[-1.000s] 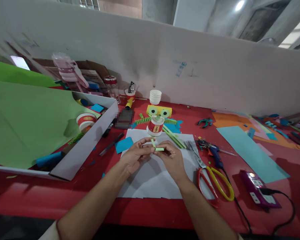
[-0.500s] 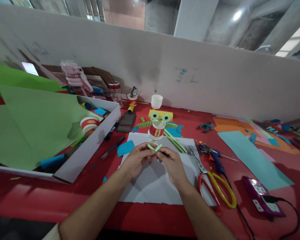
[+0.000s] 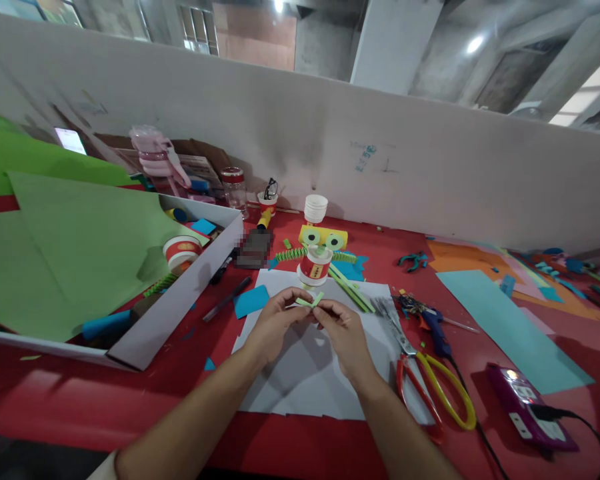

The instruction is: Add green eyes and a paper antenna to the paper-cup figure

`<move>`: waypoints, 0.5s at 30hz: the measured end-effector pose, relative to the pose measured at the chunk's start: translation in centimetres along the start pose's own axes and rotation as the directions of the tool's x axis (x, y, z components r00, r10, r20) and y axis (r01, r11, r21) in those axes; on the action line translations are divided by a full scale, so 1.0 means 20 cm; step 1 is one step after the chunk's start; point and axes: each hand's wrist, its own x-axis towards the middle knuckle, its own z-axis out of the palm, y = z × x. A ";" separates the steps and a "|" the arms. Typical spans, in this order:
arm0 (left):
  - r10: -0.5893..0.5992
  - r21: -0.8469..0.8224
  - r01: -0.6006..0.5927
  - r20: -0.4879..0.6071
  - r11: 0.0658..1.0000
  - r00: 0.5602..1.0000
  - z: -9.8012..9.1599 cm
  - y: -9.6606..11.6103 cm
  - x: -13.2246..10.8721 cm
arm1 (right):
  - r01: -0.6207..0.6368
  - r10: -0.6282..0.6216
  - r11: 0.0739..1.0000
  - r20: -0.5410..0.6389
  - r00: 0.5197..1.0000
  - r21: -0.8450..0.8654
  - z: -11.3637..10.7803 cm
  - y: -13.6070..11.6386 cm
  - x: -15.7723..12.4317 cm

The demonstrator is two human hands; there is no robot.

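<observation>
Over a sheet of white paper [image 3: 300, 393], my left hand [image 3: 277, 323] and my right hand [image 3: 344, 337] meet, both closed in a pinch. Between their fingertips are light green paper strips [image 3: 318, 299] that form a V shape; part of them is hidden by the fingers. Just beyond stands a red and white paper cup [image 3: 314, 269] with green pleated paper arms [image 3: 291, 254] at its sides. A yellow paper roll [image 3: 344, 238] with two round eyes lies behind the cup. Loose green strips [image 3: 353, 290] rest to the cup's right.
Right of the paper lie scissors [image 3: 445, 387] with red and yellow handles, a blue glue gun [image 3: 437, 331], pliers [image 3: 413, 261] and a purple device [image 3: 527, 407] with a cable. A white box [image 3: 180, 297] of craft pieces stands left. Blue paper [image 3: 251, 301] and a pen [image 3: 227, 300] lie nearby.
The left hand's fingers have shifted over the green strips, covering more of the left one. The view has tilted slightly; the things on the table stay in place.
</observation>
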 end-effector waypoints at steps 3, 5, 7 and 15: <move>0.036 0.017 -0.035 -0.029 0.999 0.999 0.01 0.01 -0.01 | 0.019 -0.019 1.000 -0.002 1.000 -0.025 0.00 0.01 -0.01; 0.053 0.026 -0.052 -0.032 0.998 0.998 0.01 0.01 -0.01 | 0.023 -0.023 1.000 -0.009 1.000 -0.010 0.00 0.01 -0.01; 0.066 0.038 -0.065 -0.021 0.997 0.998 0.01 0.01 0.00 | 0.015 -0.014 1.000 -0.033 0.999 0.003 0.00 0.01 -0.01; 0.088 0.107 -0.086 -0.007 0.990 0.996 -0.01 -0.01 0.01 | 0.009 -0.013 0.999 -0.104 0.994 -0.034 0.00 -0.02 -0.01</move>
